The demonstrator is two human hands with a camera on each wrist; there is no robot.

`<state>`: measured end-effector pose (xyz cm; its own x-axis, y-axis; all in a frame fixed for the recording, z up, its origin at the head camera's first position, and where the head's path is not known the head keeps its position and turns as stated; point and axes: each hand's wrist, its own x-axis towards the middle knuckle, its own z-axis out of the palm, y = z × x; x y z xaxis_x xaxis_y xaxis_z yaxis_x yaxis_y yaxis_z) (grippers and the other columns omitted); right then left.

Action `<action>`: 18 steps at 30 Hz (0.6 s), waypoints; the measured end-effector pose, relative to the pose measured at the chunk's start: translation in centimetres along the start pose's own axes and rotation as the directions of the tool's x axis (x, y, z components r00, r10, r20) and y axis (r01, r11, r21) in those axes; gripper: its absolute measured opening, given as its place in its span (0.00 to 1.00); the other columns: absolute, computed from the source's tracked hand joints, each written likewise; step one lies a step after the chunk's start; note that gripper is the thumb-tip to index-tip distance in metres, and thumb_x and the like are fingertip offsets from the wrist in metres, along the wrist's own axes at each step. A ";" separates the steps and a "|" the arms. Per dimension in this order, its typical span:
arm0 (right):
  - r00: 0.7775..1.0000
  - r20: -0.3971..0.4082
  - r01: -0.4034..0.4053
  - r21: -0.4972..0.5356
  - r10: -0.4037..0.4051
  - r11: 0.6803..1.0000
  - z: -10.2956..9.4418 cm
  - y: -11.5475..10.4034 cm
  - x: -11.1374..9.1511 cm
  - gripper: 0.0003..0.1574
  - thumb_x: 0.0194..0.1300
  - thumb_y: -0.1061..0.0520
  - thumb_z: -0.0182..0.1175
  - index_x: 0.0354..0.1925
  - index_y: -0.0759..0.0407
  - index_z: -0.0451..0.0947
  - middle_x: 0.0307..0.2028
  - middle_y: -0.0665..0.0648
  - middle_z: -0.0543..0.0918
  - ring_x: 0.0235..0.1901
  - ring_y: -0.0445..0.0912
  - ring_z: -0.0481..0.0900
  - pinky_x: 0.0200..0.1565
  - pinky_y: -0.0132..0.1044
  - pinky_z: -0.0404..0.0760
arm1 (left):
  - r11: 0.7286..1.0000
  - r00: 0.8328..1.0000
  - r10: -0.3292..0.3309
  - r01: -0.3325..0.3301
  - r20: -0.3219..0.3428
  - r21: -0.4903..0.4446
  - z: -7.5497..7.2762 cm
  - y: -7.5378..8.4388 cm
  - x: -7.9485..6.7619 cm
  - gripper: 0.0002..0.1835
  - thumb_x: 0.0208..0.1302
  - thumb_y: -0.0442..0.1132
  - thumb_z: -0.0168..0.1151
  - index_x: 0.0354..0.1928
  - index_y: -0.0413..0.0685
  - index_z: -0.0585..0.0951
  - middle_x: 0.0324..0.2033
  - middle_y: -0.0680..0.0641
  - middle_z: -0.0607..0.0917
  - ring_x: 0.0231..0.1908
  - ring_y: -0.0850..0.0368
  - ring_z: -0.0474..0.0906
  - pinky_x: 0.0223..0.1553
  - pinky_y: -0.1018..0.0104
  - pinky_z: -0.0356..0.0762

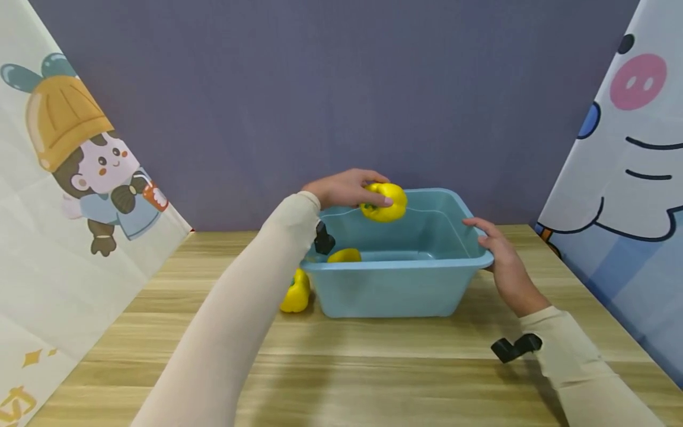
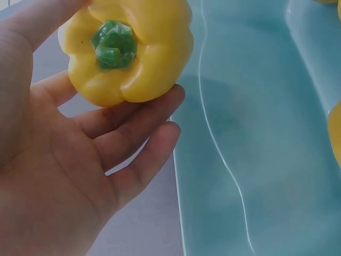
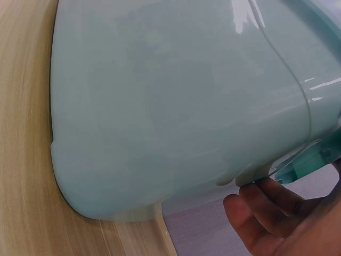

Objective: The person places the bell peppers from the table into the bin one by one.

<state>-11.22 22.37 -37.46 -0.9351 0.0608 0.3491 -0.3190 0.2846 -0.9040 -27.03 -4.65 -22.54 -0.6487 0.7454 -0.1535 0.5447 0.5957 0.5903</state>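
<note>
A yellow bell pepper (image 1: 385, 202) with a green stem (image 2: 114, 45) is held by my left hand (image 1: 349, 188) over the back left part of a light blue plastic bin (image 1: 392, 290). In the left wrist view the thumb and fingers lie around the pepper's sides. My right hand (image 1: 504, 264) grips the bin's right rim, and the right wrist view has its fingers (image 3: 269, 205) under that rim. Inside the bin at the front left lies another yellow piece (image 1: 344, 255), mostly hidden by the wall. Outside, a second bell pepper (image 1: 296, 293) sits by the bin's left end, partly behind my left sleeve.
The bin stands on a wood-grain table (image 1: 341, 367). Behind it rises a grey-purple panel (image 1: 341, 89). Cartoon-printed white sheets hang at the left (image 1: 42, 249) and the right. A black mount (image 1: 516, 347) sticks out from my right wrist.
</note>
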 end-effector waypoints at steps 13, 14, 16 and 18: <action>1.000 0.004 -0.024 0.009 0.024 1.000 0.5 0.1 -0.2 0.27 0.74 0.45 0.33 0.66 0.51 0.57 0.66 0.56 0.56 0.52 0.57 0.65 0.43 0.46 0.71 | 0.997 0.999 0.003 -0.005 0.034 0.071 1.8 0.6 1.0 0.34 0.53 0.63 0.62 0.63 0.65 0.68 0.52 0.58 0.72 0.49 0.58 0.68 0.49 0.61 0.69; 1.000 0.002 -0.025 0.009 0.025 1.000 0.4 0.1 -0.2 0.27 0.74 0.45 0.33 0.66 0.51 0.57 0.66 0.55 0.56 0.53 0.57 0.65 0.43 0.46 0.71 | 0.997 0.999 0.007 -0.010 0.035 0.080 1.9 0.8 1.1 0.35 0.53 0.63 0.62 0.63 0.65 0.68 0.53 0.59 0.71 0.50 0.59 0.68 0.50 0.61 0.68; 1.000 0.000 -0.021 0.013 0.021 1.000 0.1 0.0 -0.3 0.28 0.74 0.45 0.33 0.66 0.51 0.57 0.66 0.56 0.55 0.52 0.58 0.65 0.43 0.46 0.71 | 0.994 0.999 0.018 -0.022 0.038 0.107 2.1 1.2 1.4 0.35 0.53 0.64 0.61 0.64 0.66 0.67 0.55 0.59 0.70 0.51 0.60 0.67 0.51 0.61 0.67; 1.000 -0.004 -0.018 0.009 0.018 1.000 -0.1 -0.1 -0.4 0.28 0.74 0.45 0.33 0.67 0.51 0.57 0.66 0.56 0.55 0.52 0.58 0.65 0.43 0.46 0.71 | 0.991 0.999 0.029 -0.034 0.039 0.132 2.2 1.8 1.7 0.36 0.53 0.65 0.61 0.64 0.67 0.66 0.56 0.60 0.69 0.51 0.61 0.66 0.51 0.61 0.67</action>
<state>-10.83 22.44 -37.48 -0.9403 0.0694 0.3332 -0.3030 0.2752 -0.9124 -26.00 -1.67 -23.47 -0.6115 0.7734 -0.1671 0.6315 0.6043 0.4858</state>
